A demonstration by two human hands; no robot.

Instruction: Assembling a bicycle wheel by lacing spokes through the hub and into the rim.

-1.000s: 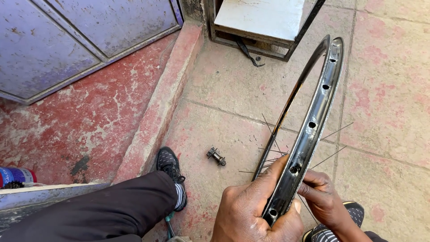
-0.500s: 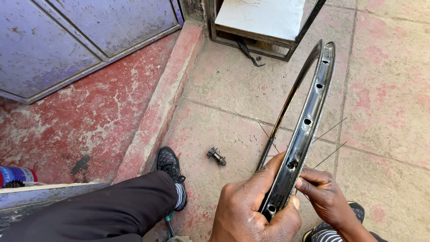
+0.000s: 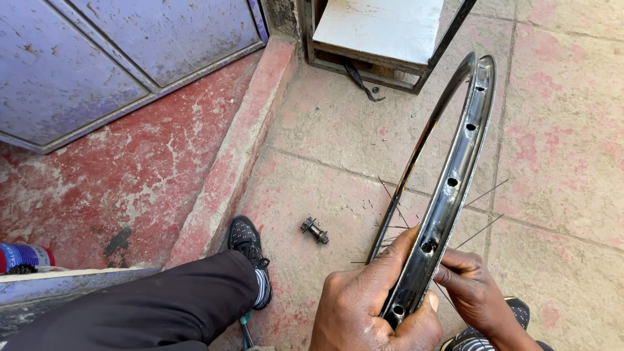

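A black metal bicycle rim (image 3: 455, 169) with a row of spoke holes stands on edge and runs from the bottom centre up to the top right. My left hand (image 3: 367, 305) is wrapped around its near end. My right hand (image 3: 474, 292) pinches a thin spoke (image 3: 478, 233) against the rim's right side. Several loose spokes (image 3: 390, 224) lie on the paving behind the rim. A small metal hub (image 3: 314, 229) lies on the ground to the left of the rim.
My dark-trousered leg and black shoe (image 3: 247, 244) stretch in from the lower left. A raised red concrete step (image 3: 240, 156) leads to a purple metal door (image 3: 110, 58). A white-topped metal frame (image 3: 383, 32) stands at the top. A can (image 3: 23, 257) sits at the left edge.
The rim has shifted slightly in my left hand. My right fingers have worked a little along its side with the spoke.
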